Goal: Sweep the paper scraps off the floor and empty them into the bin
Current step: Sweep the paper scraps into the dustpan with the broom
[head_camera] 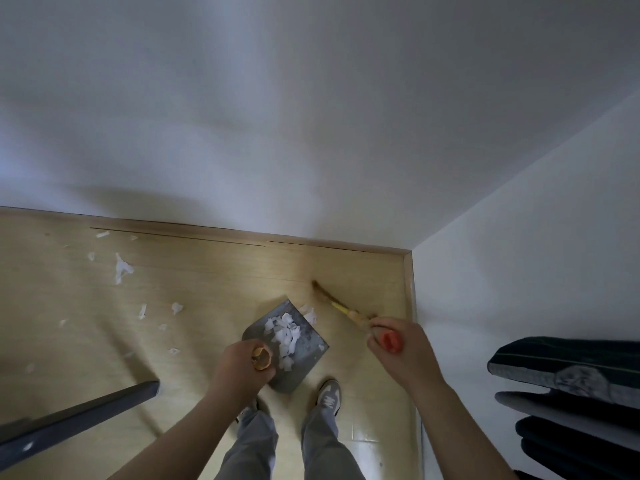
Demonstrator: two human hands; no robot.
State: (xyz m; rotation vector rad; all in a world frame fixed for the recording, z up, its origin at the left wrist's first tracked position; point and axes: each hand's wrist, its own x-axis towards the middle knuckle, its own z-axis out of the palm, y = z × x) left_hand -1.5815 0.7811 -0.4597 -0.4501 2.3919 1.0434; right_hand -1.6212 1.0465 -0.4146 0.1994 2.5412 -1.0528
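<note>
- Left grip (242,363) clenches one dustpan's (311,336) handle; one pile (285,332) of scraps lies inside.
- Right grip (398,348) grasps one broom (341,308).
- About eleven loose scraps (121,268) lie on the floor (214,289), mostly left.

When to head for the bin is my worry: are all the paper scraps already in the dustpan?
No: several scraps lie loose on the floor to the left of the dustpan, which holds only a pile.

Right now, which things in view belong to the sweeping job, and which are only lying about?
Job: broom in right hand, dustpan in left hand, piled scraps in it, loose scraps on floor.
Lying about: dark bar lower left, dark stacked items at right.
</note>
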